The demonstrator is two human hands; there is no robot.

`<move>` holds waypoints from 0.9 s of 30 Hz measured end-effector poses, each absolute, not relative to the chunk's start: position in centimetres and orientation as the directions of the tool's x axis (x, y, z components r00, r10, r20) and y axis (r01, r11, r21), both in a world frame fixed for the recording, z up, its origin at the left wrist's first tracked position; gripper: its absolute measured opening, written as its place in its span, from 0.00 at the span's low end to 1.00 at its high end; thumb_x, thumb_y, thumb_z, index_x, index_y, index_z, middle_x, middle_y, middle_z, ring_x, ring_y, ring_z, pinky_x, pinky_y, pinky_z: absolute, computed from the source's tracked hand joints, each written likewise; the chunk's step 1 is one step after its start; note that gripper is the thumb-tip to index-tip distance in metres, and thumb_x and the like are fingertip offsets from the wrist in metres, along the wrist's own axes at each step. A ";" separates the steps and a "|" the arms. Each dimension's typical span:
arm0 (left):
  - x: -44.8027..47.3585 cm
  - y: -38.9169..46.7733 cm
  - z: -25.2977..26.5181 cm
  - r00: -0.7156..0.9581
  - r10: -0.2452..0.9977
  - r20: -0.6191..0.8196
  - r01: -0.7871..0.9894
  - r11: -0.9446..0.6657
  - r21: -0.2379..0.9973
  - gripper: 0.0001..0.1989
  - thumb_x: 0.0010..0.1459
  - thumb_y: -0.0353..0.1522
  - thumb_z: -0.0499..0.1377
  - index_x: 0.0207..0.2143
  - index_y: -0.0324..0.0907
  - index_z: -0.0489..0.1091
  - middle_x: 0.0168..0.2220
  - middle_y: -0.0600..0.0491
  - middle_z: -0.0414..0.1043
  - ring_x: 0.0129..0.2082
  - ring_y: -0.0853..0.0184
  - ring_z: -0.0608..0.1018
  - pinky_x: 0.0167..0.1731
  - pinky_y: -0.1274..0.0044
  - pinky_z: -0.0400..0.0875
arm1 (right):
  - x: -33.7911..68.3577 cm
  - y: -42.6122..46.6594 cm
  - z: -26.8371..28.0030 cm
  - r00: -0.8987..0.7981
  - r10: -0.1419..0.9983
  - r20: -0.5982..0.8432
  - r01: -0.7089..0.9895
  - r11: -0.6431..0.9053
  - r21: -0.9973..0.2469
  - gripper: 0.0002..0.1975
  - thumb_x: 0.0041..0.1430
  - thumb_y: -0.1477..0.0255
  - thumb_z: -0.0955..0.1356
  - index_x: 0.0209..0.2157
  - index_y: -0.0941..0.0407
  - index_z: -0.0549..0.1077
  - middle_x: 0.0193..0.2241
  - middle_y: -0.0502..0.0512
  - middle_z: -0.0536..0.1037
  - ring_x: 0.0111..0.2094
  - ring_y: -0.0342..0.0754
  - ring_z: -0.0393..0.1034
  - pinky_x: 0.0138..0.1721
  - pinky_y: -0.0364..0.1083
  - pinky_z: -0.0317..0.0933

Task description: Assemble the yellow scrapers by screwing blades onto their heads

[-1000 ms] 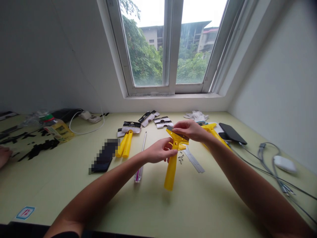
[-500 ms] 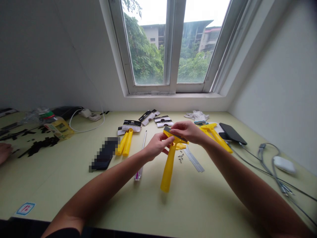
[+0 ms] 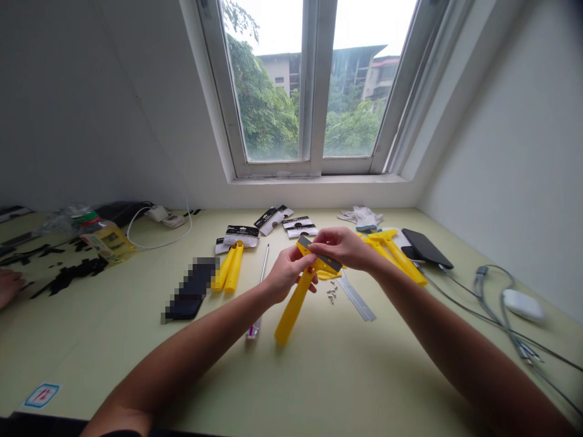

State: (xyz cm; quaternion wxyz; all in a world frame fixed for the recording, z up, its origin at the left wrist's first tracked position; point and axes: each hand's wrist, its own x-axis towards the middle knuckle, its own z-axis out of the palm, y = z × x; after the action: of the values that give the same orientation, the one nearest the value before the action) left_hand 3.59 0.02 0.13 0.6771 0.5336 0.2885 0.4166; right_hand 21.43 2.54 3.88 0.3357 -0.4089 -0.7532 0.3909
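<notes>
**Lower end of the yellow plastic T-shaped scraper (image 3: 294, 309) swung to the left since the earlier frames**

The handle now slants down and to the left; both hands remain near their earlier positions. The scraper is raised above the pale green table (image 3: 355, 376), midway between the forearms.

Left hand (image 3: 289, 274): thumb and fingers are closed around the neck of the scraper, just below the head. Right hand (image 3: 339, 246): thumb and fingertips are pinched together at the head, against the dark grey flat strip (image 3: 330, 263) lying across it. The contact behind the head is hidden.

Just beyond the scraper lie a flat yellow plastic piece (image 3: 328, 275), a cluster of small silver screws (image 3: 332, 291) and thin silver metal blades (image 3: 357, 294). Left of the scraper, partly behind the left forearm, lies a screwdriver with a clear and purple handle (image 3: 254, 329). Farther left are two yellow tubular handles (image 3: 234, 267), side by side, and a dark rectangular device (image 3: 189, 297), partly pixelated. Black-and-white printed cards (image 3: 241, 235) lie near the wall. To the right are further yellow scrapers (image 3: 401, 258), a black rectangular device (image 3: 428, 247) and grey cables (image 3: 492, 309). At the far left edge, another person's hand (image 3: 10, 286) rests on the table.
</notes>
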 end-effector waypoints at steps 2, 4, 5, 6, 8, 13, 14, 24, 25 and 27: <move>3.7 -0.2 0.4 0.480 0.876 0.051 -0.276 0.096 0.956 0.19 0.50 0.42 0.64 0.36 0.39 0.63 0.25 0.57 0.65 0.20 0.70 0.73 0.17 0.76 0.71 | 21.2 2.3 4.1 -0.446 0.874 0.192 0.350 0.368 -0.861 0.16 0.54 0.58 0.69 0.29 0.58 0.73 0.24 0.51 0.73 0.25 0.42 0.65 0.24 0.41 0.57; 3.8 -0.4 0.6 0.472 0.880 0.053 -0.295 0.101 0.950 0.20 0.50 0.43 0.64 0.37 0.39 0.63 0.25 0.56 0.65 0.18 0.72 0.71 0.15 0.79 0.67 | 21.1 2.1 4.2 -0.447 0.872 0.197 0.345 0.371 -0.862 0.17 0.55 0.57 0.68 0.29 0.58 0.73 0.23 0.49 0.72 0.23 0.41 0.63 0.23 0.41 0.56; 3.8 -0.5 0.7 0.468 0.882 0.053 -0.303 0.104 0.947 0.20 0.50 0.43 0.64 0.38 0.39 0.63 0.26 0.56 0.66 0.18 0.72 0.71 0.14 0.80 0.66 | 21.1 2.0 4.3 -0.452 0.870 0.196 0.340 0.371 -0.864 0.17 0.56 0.56 0.67 0.30 0.58 0.73 0.22 0.49 0.71 0.23 0.41 0.63 0.22 0.40 0.55; 3.8 -0.5 0.8 0.463 0.885 0.049 -0.307 0.108 0.946 0.21 0.50 0.43 0.64 0.39 0.39 0.64 0.26 0.56 0.66 0.18 0.72 0.71 0.14 0.81 0.65 | 21.1 2.0 4.4 -0.457 0.868 0.193 0.335 0.369 -0.867 0.18 0.57 0.56 0.66 0.30 0.58 0.73 0.21 0.48 0.70 0.22 0.40 0.62 0.21 0.40 0.55; 3.8 -0.5 0.8 0.449 0.893 0.039 -0.316 0.118 0.941 0.21 0.50 0.43 0.64 0.40 0.39 0.64 0.26 0.55 0.67 0.18 0.72 0.71 0.14 0.81 0.65 | 21.3 2.1 4.6 -0.474 0.862 0.177 0.336 0.363 -0.869 0.19 0.59 0.55 0.64 0.32 0.58 0.73 0.20 0.47 0.68 0.20 0.40 0.61 0.20 0.40 0.55; 3.7 0.0 0.4 0.395 0.918 0.027 -0.346 0.122 0.930 0.19 0.50 0.41 0.64 0.38 0.40 0.63 0.24 0.57 0.64 0.18 0.73 0.70 0.13 0.82 0.64 | 22.2 2.6 4.7 -0.519 0.848 0.105 0.383 0.341 -0.858 0.20 0.59 0.55 0.64 0.33 0.59 0.73 0.18 0.47 0.68 0.18 0.40 0.63 0.20 0.40 0.57; 3.7 0.1 0.4 0.379 0.925 0.018 -0.348 0.125 0.929 0.19 0.50 0.41 0.64 0.37 0.40 0.62 0.24 0.58 0.63 0.18 0.73 0.70 0.13 0.82 0.63 | 22.3 2.7 4.7 -0.532 0.841 0.094 0.382 0.338 -0.860 0.19 0.58 0.56 0.65 0.32 0.59 0.73 0.18 0.47 0.69 0.18 0.40 0.64 0.20 0.40 0.57; 3.8 0.2 0.1 0.324 0.946 -0.009 -0.370 0.135 0.919 0.20 0.48 0.43 0.65 0.33 0.41 0.61 0.22 0.59 0.61 0.17 0.73 0.70 0.12 0.82 0.62 | 21.7 2.3 4.4 -0.547 0.836 0.049 0.345 0.279 -0.896 0.19 0.53 0.56 0.69 0.25 0.58 0.68 0.16 0.46 0.67 0.18 0.39 0.62 0.20 0.40 0.53; 3.8 0.1 0.1 0.326 0.945 -0.004 -0.365 0.130 0.922 0.20 0.48 0.44 0.65 0.33 0.40 0.62 0.22 0.59 0.62 0.17 0.73 0.70 0.12 0.82 0.62 | 21.7 2.4 4.4 -0.555 0.831 0.041 0.335 0.268 -0.903 0.19 0.53 0.55 0.69 0.24 0.58 0.68 0.16 0.47 0.68 0.19 0.39 0.62 0.20 0.40 0.53; 3.8 0.1 0.2 0.327 0.945 0.005 -0.364 0.121 0.924 0.20 0.48 0.44 0.65 0.34 0.40 0.62 0.23 0.57 0.63 0.17 0.73 0.70 0.12 0.82 0.62 | 21.7 2.5 4.3 -0.571 0.820 0.035 0.312 0.257 -0.915 0.19 0.53 0.55 0.69 0.24 0.58 0.67 0.16 0.47 0.68 0.19 0.39 0.62 0.21 0.40 0.54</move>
State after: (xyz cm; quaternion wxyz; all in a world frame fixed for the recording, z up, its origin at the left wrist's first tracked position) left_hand 3.85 0.05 0.18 0.6766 0.4536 0.3202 0.4836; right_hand 21.73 2.49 4.30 0.2659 -0.3790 -0.7467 0.4775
